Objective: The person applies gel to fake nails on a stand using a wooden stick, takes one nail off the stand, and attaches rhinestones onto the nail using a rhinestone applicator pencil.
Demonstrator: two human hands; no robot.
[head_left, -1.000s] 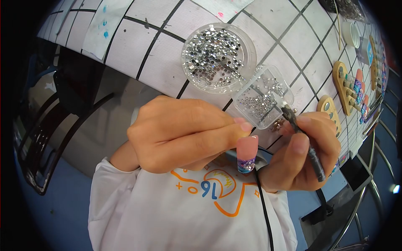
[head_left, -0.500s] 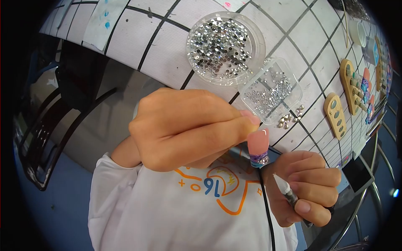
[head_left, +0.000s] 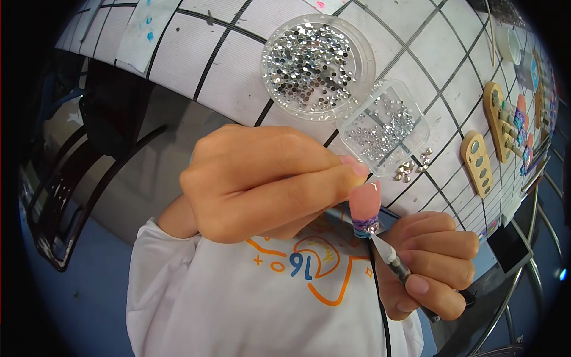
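Observation:
My left hand (head_left: pixel 267 184) is closed, pinching a false nail (head_left: pixel 364 201) between thumb and forefinger. The nail is glossy pink, with a purple and blue band and small shiny stones at its lower end. My right hand (head_left: pixel 437 256) is closed around a dark-handled rhinestone picker pencil (head_left: pixel 399 271) with a white pointed tip. That tip meets the stones at the nail's lower edge; whether it presses on them I cannot tell. Beyond the left fingertips lie a small clear box (head_left: pixel 386 128) of tiny rhinestones and a few loose larger stones (head_left: pixel 405 171).
A round clear dish (head_left: pixel 367 65) of silver rhinestones stands beside the box on the checked tablecloth (head_left: pixel 238 77). To the right are a wooden holder (head_left: pixel 477 163) with oval inserts and another holder (head_left: pixel 493 113) near more decorated nails. A dark chair (head_left: pixel 113 119) is at left.
My right hand has moved slightly up and left, bringing the pencil's tip from below right of the nail to its stone-covered lower edge. The left hand has barely shifted.

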